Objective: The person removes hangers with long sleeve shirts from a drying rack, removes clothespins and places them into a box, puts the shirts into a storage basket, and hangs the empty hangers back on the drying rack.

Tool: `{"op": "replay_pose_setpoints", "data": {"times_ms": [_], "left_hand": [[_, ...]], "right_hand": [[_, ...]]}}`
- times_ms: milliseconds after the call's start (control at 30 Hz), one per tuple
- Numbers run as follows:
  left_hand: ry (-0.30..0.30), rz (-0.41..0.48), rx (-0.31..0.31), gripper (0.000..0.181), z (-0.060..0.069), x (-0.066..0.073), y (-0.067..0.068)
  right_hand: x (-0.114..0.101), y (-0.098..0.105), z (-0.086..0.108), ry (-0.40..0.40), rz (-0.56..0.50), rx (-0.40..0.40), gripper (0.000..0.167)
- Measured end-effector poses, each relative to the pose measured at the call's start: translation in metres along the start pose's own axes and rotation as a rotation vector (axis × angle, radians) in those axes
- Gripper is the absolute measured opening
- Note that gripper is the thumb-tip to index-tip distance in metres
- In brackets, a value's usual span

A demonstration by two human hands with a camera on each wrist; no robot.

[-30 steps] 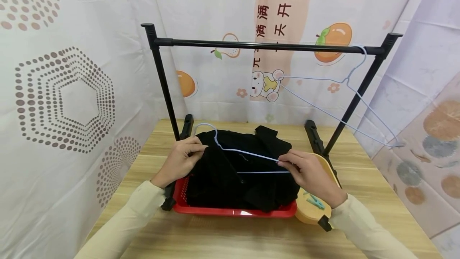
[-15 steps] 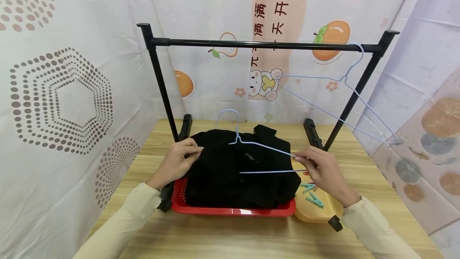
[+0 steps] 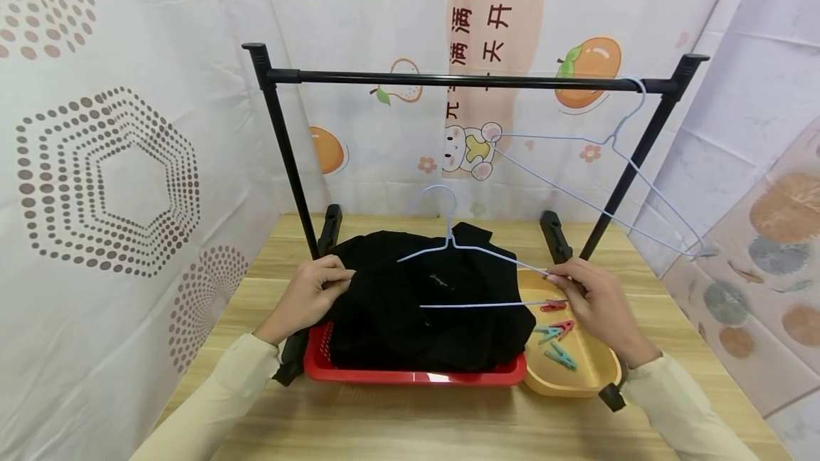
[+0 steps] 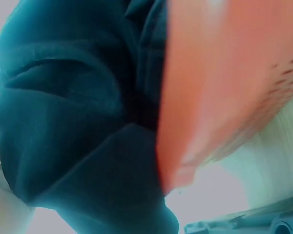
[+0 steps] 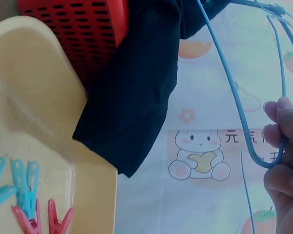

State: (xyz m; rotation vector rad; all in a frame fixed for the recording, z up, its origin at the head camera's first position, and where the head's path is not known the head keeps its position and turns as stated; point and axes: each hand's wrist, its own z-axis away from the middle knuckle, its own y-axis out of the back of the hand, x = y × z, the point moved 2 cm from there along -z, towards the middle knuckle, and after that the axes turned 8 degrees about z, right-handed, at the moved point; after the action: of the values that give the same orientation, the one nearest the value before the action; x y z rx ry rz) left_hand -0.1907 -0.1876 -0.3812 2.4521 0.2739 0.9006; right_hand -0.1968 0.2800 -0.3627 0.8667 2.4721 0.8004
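A black garment point(image 3: 474, 340) lies bunched in a red basket point(image 3: 416, 376). My left hand point(image 3: 310, 301) pinches the garment at its left side; in the left wrist view the dark cloth point(image 4: 88, 122) hides most of that hand. With thumb and fingers, my right hand point(image 3: 596, 308) grips a light blue wire hanger point(image 3: 450, 233) near its right end, over the yellow tray. The hook points up, and the hanger's left end is hidden by the black cloth. In the right wrist view, fingers point(image 5: 283, 117) curl around the bend of the hanger wire point(image 5: 238, 102).
A black rack with a crossbar point(image 3: 410, 79) stands around the basket. Another blue hanger point(image 3: 615, 139) hangs at the bar's right end. Right of the basket sits a yellow tray point(image 3: 557, 390) holding several teal and red clothes pegs point(image 3: 562, 356). Patterned curtains surround the table.
My right hand has moved right with the hanger, whose hook has shifted right, away from my left hand. My left hand has moved slightly left and down with the cloth.
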Motion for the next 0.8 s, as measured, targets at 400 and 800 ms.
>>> {"op": "replay_pose_setpoints", "data": {"times_ms": [400, 800], "left_hand": [[0.056, -0.005, -0.012, 0.023, 0.013, -0.011, 0.0], [0.112, -0.026, -0.03, 0.019, 0.022, -0.017, 0.002]], "right_hand": [[0.01, 0.008, 0.007, -0.021, 0.054, -0.01, 0.033], [0.013, 0.008, 0.008, -0.034, 0.088, -0.032, 0.03]]}}
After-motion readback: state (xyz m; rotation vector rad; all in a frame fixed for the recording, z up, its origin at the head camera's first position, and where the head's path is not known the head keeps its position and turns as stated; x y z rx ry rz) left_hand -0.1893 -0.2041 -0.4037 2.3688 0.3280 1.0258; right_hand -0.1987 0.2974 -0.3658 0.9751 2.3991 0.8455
